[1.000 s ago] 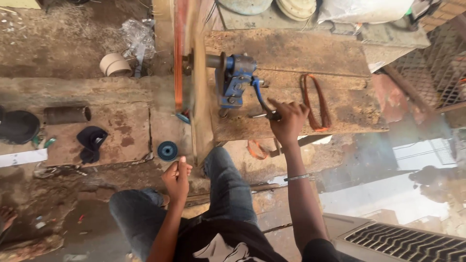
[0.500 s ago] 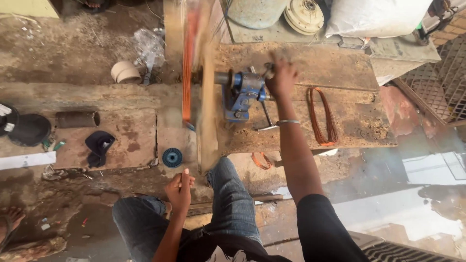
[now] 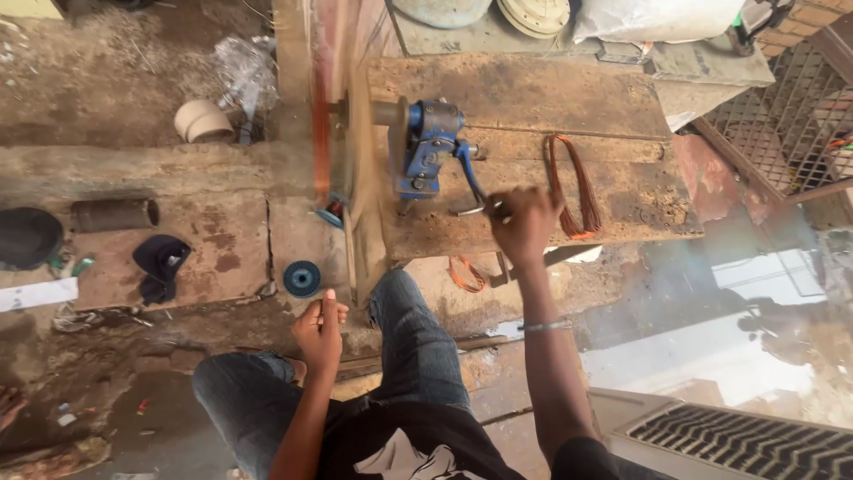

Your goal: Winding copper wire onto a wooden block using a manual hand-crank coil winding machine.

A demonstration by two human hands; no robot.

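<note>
Where the worn wooden table meets its near edge, a blue hand-cranked winding machine is mounted, its shaft reaching left to a spinning, blurred disc beside an orange band. The right hand is closed around the crank handle at the low end of the blue crank arm. The left hand hovers over the knees, fingers loosely curled with thumb and forefinger pinched; whether anything thin lies between them cannot be told. Just right of the crank, a coil of copper wire lies on the table. Lower left, a small blue wheel sits on the concrete floor, with a dark pipe and a black cap farther left.
</note>
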